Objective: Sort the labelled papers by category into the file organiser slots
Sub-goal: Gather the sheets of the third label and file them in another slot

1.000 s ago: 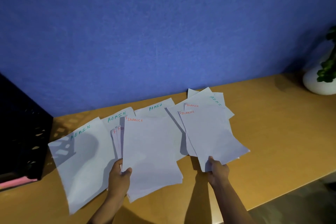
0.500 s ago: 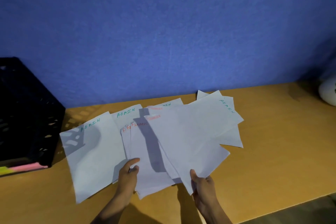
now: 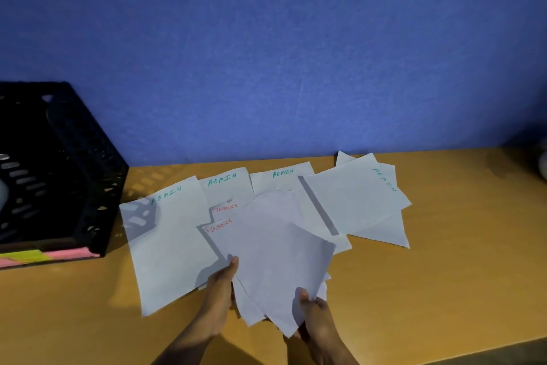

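Nearest to us, our left hand [image 3: 220, 290] and right hand [image 3: 313, 317] both pinch the loose stack of white sheets marked FINANCE in red [image 3: 266, 249] at its lower edge, and because the sheets are fanned unevenly, 1 may slip out. Behind it, the 4 white sheets marked ADMIN in green [image 3: 171, 234] lie spread on the orange wooden desk [image 3: 444, 276], so a careless lift could drag one along into the wrong slot of the black perforated file organiser [image 3: 59, 175] far at the left.

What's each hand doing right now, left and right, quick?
Left hand: holding the FINANCE papers at their left edge.
Right hand: pinching the same papers at the bottom corner.
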